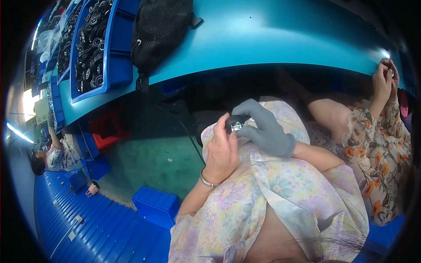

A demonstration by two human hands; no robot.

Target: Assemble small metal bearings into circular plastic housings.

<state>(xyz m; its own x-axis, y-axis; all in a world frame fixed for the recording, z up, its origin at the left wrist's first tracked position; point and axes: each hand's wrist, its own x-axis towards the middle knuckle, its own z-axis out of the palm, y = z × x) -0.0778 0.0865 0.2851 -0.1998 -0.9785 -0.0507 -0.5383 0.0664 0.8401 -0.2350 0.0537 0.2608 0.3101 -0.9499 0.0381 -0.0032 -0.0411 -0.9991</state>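
Over my lap, below the table's edge, I hold a small black part with a shiny clear piece between both hands. My bare left hand, with a thin metal bangle at the wrist, grips it from the left. My right hand wears a grey glove and pinches the same part from the right with thumb and fingers. My flowered dress lies under both hands.
A teal table spans the top, with a blue bin of several black round parts and a black mesh bag. Another person's hands work at the far right. Blue crates and a red crate stand on the floor.
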